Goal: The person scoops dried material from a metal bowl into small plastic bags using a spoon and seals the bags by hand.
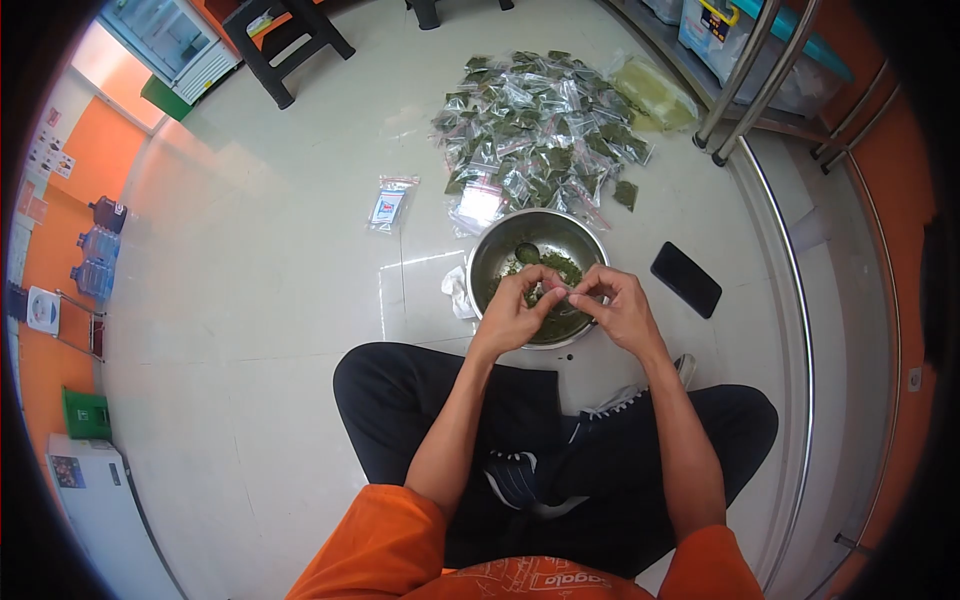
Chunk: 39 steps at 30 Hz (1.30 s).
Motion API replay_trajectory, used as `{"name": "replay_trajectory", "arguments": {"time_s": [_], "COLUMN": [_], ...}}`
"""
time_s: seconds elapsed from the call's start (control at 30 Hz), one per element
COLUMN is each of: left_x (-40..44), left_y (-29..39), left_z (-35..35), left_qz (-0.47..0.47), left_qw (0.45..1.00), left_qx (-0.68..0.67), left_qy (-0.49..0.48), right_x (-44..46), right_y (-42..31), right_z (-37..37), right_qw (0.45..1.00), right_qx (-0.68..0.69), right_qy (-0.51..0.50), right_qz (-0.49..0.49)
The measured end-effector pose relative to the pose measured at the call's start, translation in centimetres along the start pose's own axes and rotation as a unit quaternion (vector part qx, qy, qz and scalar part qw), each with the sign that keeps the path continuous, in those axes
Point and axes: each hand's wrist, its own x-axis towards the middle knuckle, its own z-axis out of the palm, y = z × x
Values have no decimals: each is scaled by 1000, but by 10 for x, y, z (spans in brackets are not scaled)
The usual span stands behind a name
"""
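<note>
Above a steel bowl point(547, 226) on the floor, my left hand point(518, 312) and my right hand point(622, 306) meet with fingertips pinched together. Between them is a small clear plastic bag point(567, 304), mostly covered by the fingers. Chopped green dried leaves point(563, 266) lie in the bowl, with a dark round spoon point(527, 253) resting at the far side. Just beyond the bowl spreads a big heap of small clear bags filled with green leaves point(545, 150). A pack of bags with a blue and white label point(389, 207) lies to the left.
A crumpled white tissue point(457, 292) lies left of the bowl, and a black phone point(687, 280) right of it. Behind the heap is a yellowish plastic bag point(652, 92). Metal rack legs point(745, 85) stand on the right, a dark stool point(285, 45) at the back left.
</note>
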Motion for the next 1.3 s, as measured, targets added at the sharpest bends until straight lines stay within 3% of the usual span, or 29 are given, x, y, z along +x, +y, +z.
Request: {"name": "replay_trajectory", "arguments": {"time_s": [0.37,0.53,0.63,0.8,0.87,1.0,1.13,1.2,1.3], "left_x": [1,3,2,2,3,3,2,1,4], "left_y": [-1,-4,-2,-7,-9,-9,-18,-16,-14], "left_z": [3,3,-2,0,0,-2,0,1,1], "left_qz": [11,10,35,30,27,46,73,41,57], "left_qw": [991,980,987,986,984,985,977,971,973], "left_qx": [-132,-198,-152,-161,-173,-164,-202,-230,-224], "left_qy": [-13,18,-23,-14,-21,17,-9,-41,-4], "right_x": [1,1,2,0,0,1,-3,-5,1], "right_y": [1,2,4,0,-1,12,14,11,-4], "right_z": [-2,-5,-6,0,0,-2,-4,-6,-4], "right_qw": [996,985,990,991,992,977,980,982,984], "right_qx": [56,144,115,100,69,165,149,130,126], "right_qy": [-8,-12,-20,-39,15,37,30,17,11], "right_qz": [65,96,84,85,108,132,128,136,125]}}
